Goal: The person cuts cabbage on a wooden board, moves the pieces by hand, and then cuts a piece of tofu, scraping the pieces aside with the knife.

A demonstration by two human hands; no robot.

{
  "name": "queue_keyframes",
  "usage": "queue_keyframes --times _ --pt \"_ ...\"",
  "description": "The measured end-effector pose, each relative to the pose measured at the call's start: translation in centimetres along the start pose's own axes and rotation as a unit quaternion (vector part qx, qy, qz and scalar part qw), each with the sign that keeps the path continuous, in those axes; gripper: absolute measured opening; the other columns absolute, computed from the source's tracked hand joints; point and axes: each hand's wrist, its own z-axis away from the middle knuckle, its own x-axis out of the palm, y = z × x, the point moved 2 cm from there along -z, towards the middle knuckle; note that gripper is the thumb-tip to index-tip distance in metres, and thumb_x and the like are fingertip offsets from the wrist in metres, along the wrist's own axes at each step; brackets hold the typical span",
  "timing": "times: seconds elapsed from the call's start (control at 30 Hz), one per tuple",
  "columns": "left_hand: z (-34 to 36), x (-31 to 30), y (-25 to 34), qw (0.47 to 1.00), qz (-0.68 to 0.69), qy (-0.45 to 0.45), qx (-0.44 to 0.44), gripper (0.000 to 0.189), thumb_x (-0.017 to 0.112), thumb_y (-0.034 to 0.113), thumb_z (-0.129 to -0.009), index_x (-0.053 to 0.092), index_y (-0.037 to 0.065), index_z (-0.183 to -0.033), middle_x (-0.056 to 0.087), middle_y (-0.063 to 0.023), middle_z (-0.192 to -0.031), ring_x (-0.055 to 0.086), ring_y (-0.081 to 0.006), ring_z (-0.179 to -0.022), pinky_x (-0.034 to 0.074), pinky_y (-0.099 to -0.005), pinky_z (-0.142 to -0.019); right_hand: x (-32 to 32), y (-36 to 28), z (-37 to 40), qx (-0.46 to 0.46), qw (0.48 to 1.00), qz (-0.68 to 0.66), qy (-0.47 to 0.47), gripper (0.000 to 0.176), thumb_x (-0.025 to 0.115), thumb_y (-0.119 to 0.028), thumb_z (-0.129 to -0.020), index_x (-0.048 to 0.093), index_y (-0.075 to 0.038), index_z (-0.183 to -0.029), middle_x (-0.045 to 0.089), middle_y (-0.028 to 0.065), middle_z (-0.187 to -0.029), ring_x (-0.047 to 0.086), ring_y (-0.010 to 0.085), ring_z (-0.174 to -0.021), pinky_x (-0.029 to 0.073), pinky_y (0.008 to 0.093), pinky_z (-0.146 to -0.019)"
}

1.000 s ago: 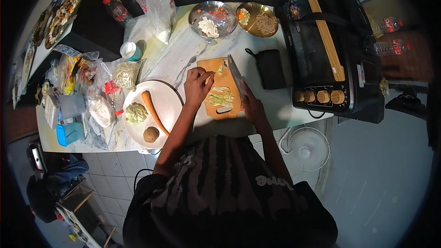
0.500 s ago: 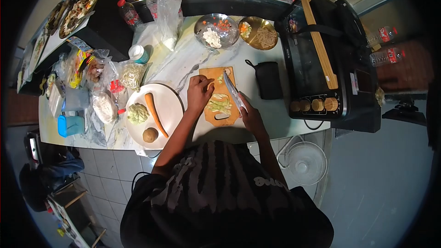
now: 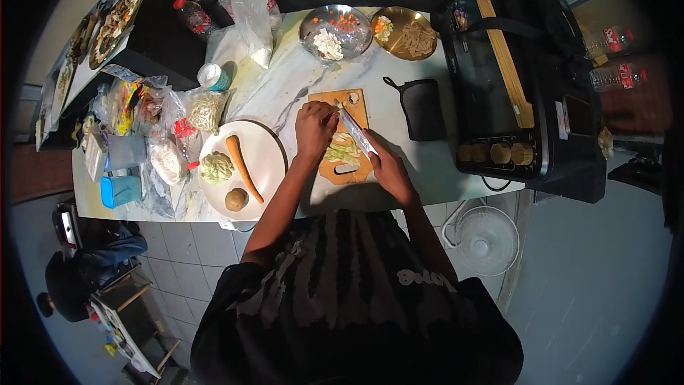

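Observation:
My right hand [image 3: 388, 171] is wrapped round the handle of a kitchen knife [image 3: 355, 130], whose blade slants up and left across the wooden cutting board [image 3: 358, 172]. At the blade's tip, the bent fingers of my left hand [image 3: 313, 128] are drawn together; whatever they pinch is too small to make out. Chopped pale green leaf vegetable [image 3: 343, 150] lies on the board below the blade, partly covered by the knife and left hand. A white plate [image 3: 269, 153] to the left carries a carrot [image 3: 244, 168], a clump of leafy green [image 3: 216, 167] and a round brown potato [image 3: 236, 199].
Behind the board stand a steel bowl [image 3: 345, 50] with white and orange pieces and a second metal dish [image 3: 393, 41] of cut food. A black pouch [image 3: 424, 110] and black oven [image 3: 491, 78] are on the right. Plastic bags [image 3: 206, 110] and bottles [image 3: 194, 18] crowd the left.
My left hand has shifted to the knife's tip. The knife has swung to a more slanted angle and slid left over the board. The whole view has tilted slightly.

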Motion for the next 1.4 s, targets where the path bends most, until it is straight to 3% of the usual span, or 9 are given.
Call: queue_keyframes --times 0.4,0.6,0.7,0.87,0.93,0.97,1.0,1.1,1.4 --pt "2.1 -3.0 -1.3 0.995 0.021 0.047 -0.091 0.016 0.077 0.017 -0.085 0.079 0.008 -0.099 0.075 -0.0114 -0.104 0.069 -0.0278 -0.104 0.054 -0.0372 -0.091 -1.0 -4.3 -1.3 -0.055 0.995 0.072 -0.035 0.051 0.056 -0.008 -0.096 0.053 -0.021 -0.146 0.070 0.0217 -0.105 0.065 0.0458 -0.092 0.052 0.0527 -0.080" --pt "6.5 -7.5 -3.3 0.978 0.024 0.143 -0.152 0.016 0.074 0.012 -0.087 0.078 0.007 -0.102 0.076 -0.0119 -0.101 0.070 -0.0280 -0.103 0.054 -0.0374 -0.089 1.5 -7.7 -2.8 -0.090 0.982 0.090 -0.141 0.052 0.057 -0.008 -0.095 0.055 -0.020 -0.145 0.070 0.0211 -0.101 0.066 0.0439 -0.091 0.052 0.0524 -0.080" --pt "8.8 -9.8 -3.7 0.937 0.066 0.181 -0.291 0.020 0.073 0.013 -0.089 0.077 0.007 -0.108 0.075 -0.0142 -0.103 0.072 -0.0295 -0.094 0.056 -0.0365 -0.083 3.6 -9.0 -3.6 -0.171 0.969 0.081 -0.157 0.051 0.057 -0.007 -0.094 0.056 -0.019 -0.144 0.070 0.0226 -0.099 0.066 0.0439 -0.089 0.052 0.0510 -0.078" --pt "11.9 -11.5 -4.0 0.923 0.053 0.238 -0.298 0.025 0.071 0.015 -0.092 0.074 0.008 -0.115 0.074 -0.0143 -0.104 0.070 -0.0311 -0.095 0.055 -0.0375 -0.085 6.1 -11.1 -4.6 -0.154 0.952 0.080 -0.253 0.050 0.057 -0.005 -0.094 0.057 -0.017 -0.142 0.069 0.0250 -0.097 0.066 0.0441 -0.087 0.052 0.0494 -0.077" --pt "12.7 -12.0 -3.2 0.950 -0.047 0.223 -0.213 0.027 0.071 0.017 -0.092 0.074 0.010 -0.117 0.071 -0.0116 -0.109 0.065 -0.0302 -0.103 0.053 -0.0375 -0.090 6.7 -11.6 -4.9 -0.158 0.946 0.084 -0.272 0.049 0.057 -0.005 -0.094 0.058 -0.016 -0.142 0.069 0.0252 -0.097 0.066 0.0442 -0.088 0.052 0.0496 -0.077" --pt "13.2 -11.9 -3.1 0.954 -0.048 0.172 -0.240 0.033 0.072 0.023 -0.091 0.072 0.015 -0.123 0.064 -0.0131 -0.122 0.056 -0.0336 -0.116 0.048 -0.0424 -0.098 6.8 -11.8 -4.9 -0.155 0.943 0.088 -0.281 0.049 0.057 -0.005 -0.094 0.058 -0.015 -0.141 0.069 0.0254 -0.097 0.065 0.0443 -0.088 0.051 0.0498 -0.077" --pt "13.5 -12.1 -3.0 0.952 -0.048 0.176 -0.245 0.033 0.072 0.023 -0.091 0.072 0.015 -0.123 0.064 -0.0131 -0.122 0.056 -0.0336 -0.116 0.048 -0.0424 -0.098 6.9 -12.0 -5.0 -0.158 0.941 0.090 -0.287 0.049 0.057 -0.005 -0.094 0.058 -0.015 -0.141 0.069 0.0254 -0.097 0.065 0.0443 -0.088 0.051 0.0498 -0.077" --pt "13.9 -11.7 -2.5 0.972 -0.123 0.087 -0.178 0.052 0.068 0.042 -0.093 0.061 0.023 -0.141 0.045 -0.0211 -0.147 0.039 -0.0451 -0.133 0.035 -0.0534 -0.111 7.0 -11.9 -5.1 -0.170 0.939 0.078 -0.288 0.047 0.057 -0.005 -0.094 0.058 -0.014 -0.141 0.069 0.0257 -0.097 0.065 0.0447 -0.089 0.051 0.0502 -0.078" --pt "14.6 -10.1 -3.7 0.949 -0.213 0.068 -0.222 0.064 0.057 0.055 -0.096 0.053 0.017 -0.147 0.038 -0.0211 -0.155 0.025 -0.0470 -0.145 0.016 -0.0617 -0.119 6.2 -9.7 -5.2 -0.195 0.939 0.091 -0.267 0.046 0.058 -0.008 -0.095 0.058 -0.014 -0.141 0.069 0.0247 -0.093 0.065 0.0437 -0.086 0.050 0.0503 -0.076"
